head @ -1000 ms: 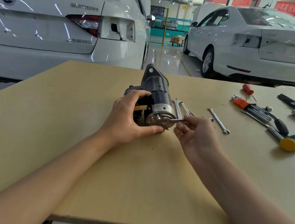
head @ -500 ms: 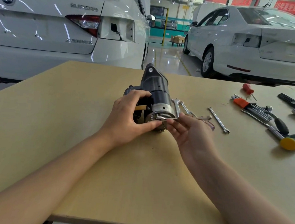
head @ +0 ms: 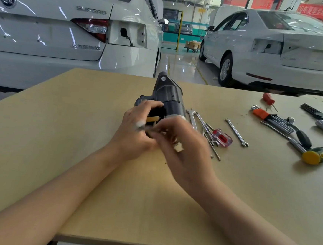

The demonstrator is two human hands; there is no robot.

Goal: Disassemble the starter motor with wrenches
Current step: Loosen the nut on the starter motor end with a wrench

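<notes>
On the table (head: 77, 154), left hand (head: 134, 132) grips the starter motor (head: 168, 97); right hand's (head: 183, 149) grip blurred.

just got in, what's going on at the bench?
A person is taking apart a starter motor on the table. The left hand grips the motor's side; the right hand is at its near end, blurred, so any tool in it can't be made out. Spare wrenches, a red-handled screwdriver and a hammer lie to the right.

Right hand (head: 182, 143) motion-blurred, hides starter motor (head: 170, 98) near end; held wrench indiscernible.
</notes>
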